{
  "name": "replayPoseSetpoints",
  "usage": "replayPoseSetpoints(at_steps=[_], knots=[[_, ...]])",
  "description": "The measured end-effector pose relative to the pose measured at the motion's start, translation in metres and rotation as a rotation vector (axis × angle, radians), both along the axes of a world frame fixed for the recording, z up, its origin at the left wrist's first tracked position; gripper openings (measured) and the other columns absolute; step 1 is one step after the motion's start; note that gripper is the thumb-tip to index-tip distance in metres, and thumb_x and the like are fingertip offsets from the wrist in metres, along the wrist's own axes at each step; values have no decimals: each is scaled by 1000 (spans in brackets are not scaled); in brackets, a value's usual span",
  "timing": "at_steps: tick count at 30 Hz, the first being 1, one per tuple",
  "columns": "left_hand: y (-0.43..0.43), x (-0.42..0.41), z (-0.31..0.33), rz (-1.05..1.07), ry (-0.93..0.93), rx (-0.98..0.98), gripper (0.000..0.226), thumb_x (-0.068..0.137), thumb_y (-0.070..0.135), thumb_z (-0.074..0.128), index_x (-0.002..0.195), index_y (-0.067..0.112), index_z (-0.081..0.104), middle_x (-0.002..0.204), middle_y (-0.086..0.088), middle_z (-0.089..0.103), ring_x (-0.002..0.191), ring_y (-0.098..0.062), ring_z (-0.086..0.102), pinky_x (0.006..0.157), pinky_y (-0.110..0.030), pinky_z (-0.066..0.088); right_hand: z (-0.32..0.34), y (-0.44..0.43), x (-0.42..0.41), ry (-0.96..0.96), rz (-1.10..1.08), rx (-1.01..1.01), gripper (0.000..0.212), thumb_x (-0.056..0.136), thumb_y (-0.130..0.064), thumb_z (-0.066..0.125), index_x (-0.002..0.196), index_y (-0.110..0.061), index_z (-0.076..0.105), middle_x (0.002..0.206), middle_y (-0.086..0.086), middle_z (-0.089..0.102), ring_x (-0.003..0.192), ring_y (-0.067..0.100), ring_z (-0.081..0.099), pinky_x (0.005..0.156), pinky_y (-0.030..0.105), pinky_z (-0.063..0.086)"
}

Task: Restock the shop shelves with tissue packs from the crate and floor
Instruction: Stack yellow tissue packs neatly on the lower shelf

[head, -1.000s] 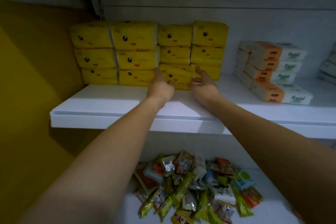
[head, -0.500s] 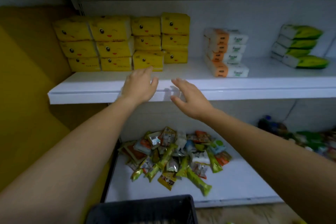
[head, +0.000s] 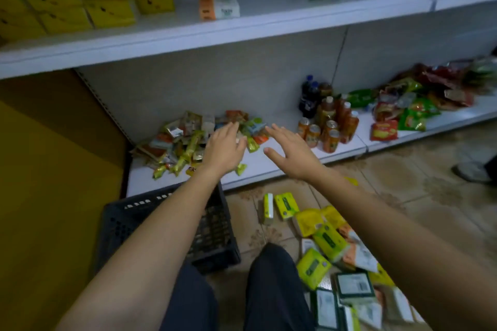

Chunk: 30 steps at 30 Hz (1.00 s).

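Head view looks down past two bare forearms toward the black crate (head: 172, 226) on the floor, and every place below is given from that crate. Left hand (head: 224, 149) hangs above the crate's far edge with an empty grip, fingers spread wide and flat; right hand (head: 291, 153), just to the right of the left one, has the same wide, empty grip. Neither touches anything, a posture that suits hands between one load and the next. Loose tissue packs (head: 326, 239) lie scattered on the tiled floor to the right of the crate, mostly yellow-green ones with some white ones nearer the person's knees, probably within easy reach from this spot. Whether the crate holds any packs cannot be told, since the left forearm covers much of it. High above and behind the crate, the upper shelf (head: 188, 37) already carries yellow tissue packs (head: 107, 5) stacked in tidy rows, grouped by colour beside orange-and-white ones. Directly behind the crate, the bottom shelf holds a heap of snack packets (head: 185, 140).
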<state>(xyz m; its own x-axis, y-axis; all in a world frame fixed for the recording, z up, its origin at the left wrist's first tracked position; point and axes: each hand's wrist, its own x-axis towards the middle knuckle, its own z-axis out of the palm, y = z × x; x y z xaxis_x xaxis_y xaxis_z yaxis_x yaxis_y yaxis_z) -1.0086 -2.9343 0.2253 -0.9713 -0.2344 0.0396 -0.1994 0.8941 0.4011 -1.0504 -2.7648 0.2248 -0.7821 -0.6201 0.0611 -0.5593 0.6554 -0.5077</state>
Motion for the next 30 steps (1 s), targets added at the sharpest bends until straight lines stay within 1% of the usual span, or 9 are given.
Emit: replayPoseSetpoints(at_steps=[8,12,13,15,17,20,22,26,30], knots=[[83,-23,-151,-100,-295,240,48,99,27,38,141,5,33,145,-16,33,133,-30,33,108,-35,29,-150,107,5,-384,-335,-43,61,92,-43,44,144,-14,30,151,8,29,141,20,24,113,30,19],[111,-72,-274,-163,-388,292,78,81,54,18,134,2,43,133,-23,45,124,-36,42,107,-42,29,-264,137,-20,-539,-455,64,56,96,-36,46,145,-19,26,152,9,26,141,22,22,113,32,21],[116,-82,-306,-187,-434,293,75,83,51,17,134,3,44,134,-23,45,123,-36,42,107,-41,28,-291,139,-31,-561,-474,98,59,94,-41,45,145,-18,26,152,10,26,141,23,23,112,32,22],[124,-98,-359,-179,-507,337,50,96,33,32,136,5,44,133,-25,43,119,-39,46,104,-39,32,-341,139,-53,-584,-479,177,63,91,-45,41,146,-19,24,153,11,25,141,23,23,110,29,21],[129,-110,-405,-150,-512,421,42,96,17,44,138,10,42,128,-28,45,118,-40,46,102,-40,35,-383,133,-74,-586,-454,258,58,96,-36,45,147,-21,22,154,10,21,142,22,20,108,28,21],[131,-127,-461,-171,-550,415,52,92,33,34,142,19,38,125,-27,49,119,-39,45,100,-38,34,-429,121,-102,-564,-419,320,58,95,-30,47,147,-21,22,155,11,17,142,26,19,110,32,20],[136,-134,-487,-183,-626,408,50,96,32,35,145,23,31,132,-24,48,123,-37,44,97,-35,32,-455,120,-118,-552,-397,371,61,94,-28,50,147,-21,21,155,14,16,142,29,20,111,34,21],[150,-135,-526,-150,-723,638,61,97,21,44,150,19,14,142,-21,39,126,-34,42,94,-30,32,-498,127,-136,-588,-401,525,67,93,-28,52,148,-23,14,152,18,22,141,30,19,111,30,14],[158,-129,-537,94,-693,1010,61,96,17,46,149,17,14,149,-16,30,130,-29,40,104,-34,36,-515,115,-130,-656,-574,287,66,89,-20,58,146,-21,24,144,16,39,133,31,36,111,37,25]])
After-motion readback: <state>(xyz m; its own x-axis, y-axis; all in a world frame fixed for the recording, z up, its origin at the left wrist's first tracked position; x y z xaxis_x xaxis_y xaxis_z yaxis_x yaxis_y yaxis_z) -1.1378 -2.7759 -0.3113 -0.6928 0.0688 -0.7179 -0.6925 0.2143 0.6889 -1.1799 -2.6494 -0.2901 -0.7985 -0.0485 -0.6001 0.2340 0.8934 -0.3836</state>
